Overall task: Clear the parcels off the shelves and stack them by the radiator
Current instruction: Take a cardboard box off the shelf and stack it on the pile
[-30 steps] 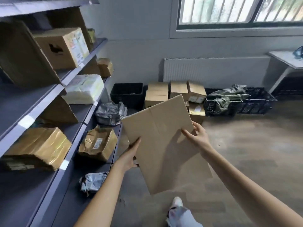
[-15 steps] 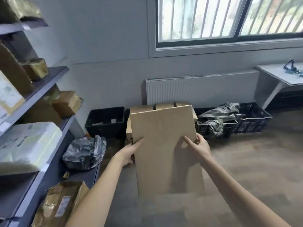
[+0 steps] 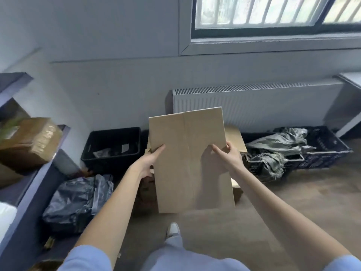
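**Desk lead:** Head camera, go. What are the hands doing?

**Me:** Both arms reach forward and down from my bottom edge. My left hand [image 3: 149, 163] grips the left edge of a flat cardboard parcel [image 3: 190, 163], thumb lying on its top face, the other fingers hidden underneath. My right hand [image 3: 227, 156] holds the right edge the same way, thumb stretched across the face, fingers wrapped under. I'm holding the parcel off the floor, long side running away from me, far end toward the radiator [image 3: 254, 102].

**Desk lead:** And around it?

**Me:** Under and behind the parcel I can see bits of other cardboard boxes [image 3: 235, 137] on the floor, just in front of the radiator; most of them are covered by what I'm carrying. Left of those sits a black bin [image 3: 111, 147] against the wall. Right of them, a dark crate [image 3: 324, 151] with grey sacks [image 3: 277, 145] draped over it. On my left, the shelves [image 3: 29, 190] carry a taped brown box [image 3: 31, 141] on an upper level and a crumpled dark plastic bag [image 3: 76, 200] lower down. One shoe [image 3: 172, 229] shows on the wood floor below the parcel. A desk corner [image 3: 351, 79] pokes in at far right, under the barred window [image 3: 273, 12].
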A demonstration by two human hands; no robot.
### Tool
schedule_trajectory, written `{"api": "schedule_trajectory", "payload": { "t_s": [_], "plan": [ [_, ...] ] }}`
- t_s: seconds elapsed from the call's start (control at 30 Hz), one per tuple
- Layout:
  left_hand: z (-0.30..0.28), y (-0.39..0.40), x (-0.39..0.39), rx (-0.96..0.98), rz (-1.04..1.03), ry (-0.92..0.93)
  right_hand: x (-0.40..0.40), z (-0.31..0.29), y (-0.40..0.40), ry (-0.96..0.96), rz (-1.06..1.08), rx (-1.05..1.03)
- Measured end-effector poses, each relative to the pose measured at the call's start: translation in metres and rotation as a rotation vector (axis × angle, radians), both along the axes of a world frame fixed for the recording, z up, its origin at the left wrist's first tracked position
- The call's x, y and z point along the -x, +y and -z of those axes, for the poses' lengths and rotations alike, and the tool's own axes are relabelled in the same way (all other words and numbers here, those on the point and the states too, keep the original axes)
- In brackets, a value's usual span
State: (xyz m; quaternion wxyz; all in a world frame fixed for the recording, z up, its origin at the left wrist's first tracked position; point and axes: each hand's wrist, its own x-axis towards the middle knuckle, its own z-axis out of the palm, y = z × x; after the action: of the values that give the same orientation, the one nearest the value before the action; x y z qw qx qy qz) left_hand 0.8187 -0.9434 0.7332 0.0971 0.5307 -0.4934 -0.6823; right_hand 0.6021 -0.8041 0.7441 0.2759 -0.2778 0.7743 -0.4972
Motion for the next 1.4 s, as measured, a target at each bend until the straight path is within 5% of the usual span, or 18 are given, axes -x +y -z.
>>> {"api": "schedule_trajectory", "payload": {
  "t_s": [0.2,0.57,1.0,1.4],
  "plan": [
    [0.012,-0.142,0.081,-0.012,0.043,-0.009,0.069,0.010,-0.126,-0.074,0.073,0.002],
    [0.106,-0.281,0.208,-0.174,-0.049,-0.094,0.194,0.110,-0.277,-0.192,0.139,-0.275],
    [0.247,-0.364,0.377,-0.389,-0.151,-0.205,0.370,0.250,-0.401,-0.320,0.011,-0.670],
    [0.284,-0.422,0.443,-0.194,0.004,-0.169,0.415,0.296,-0.461,-0.444,-0.028,-0.636]
  ]
}}
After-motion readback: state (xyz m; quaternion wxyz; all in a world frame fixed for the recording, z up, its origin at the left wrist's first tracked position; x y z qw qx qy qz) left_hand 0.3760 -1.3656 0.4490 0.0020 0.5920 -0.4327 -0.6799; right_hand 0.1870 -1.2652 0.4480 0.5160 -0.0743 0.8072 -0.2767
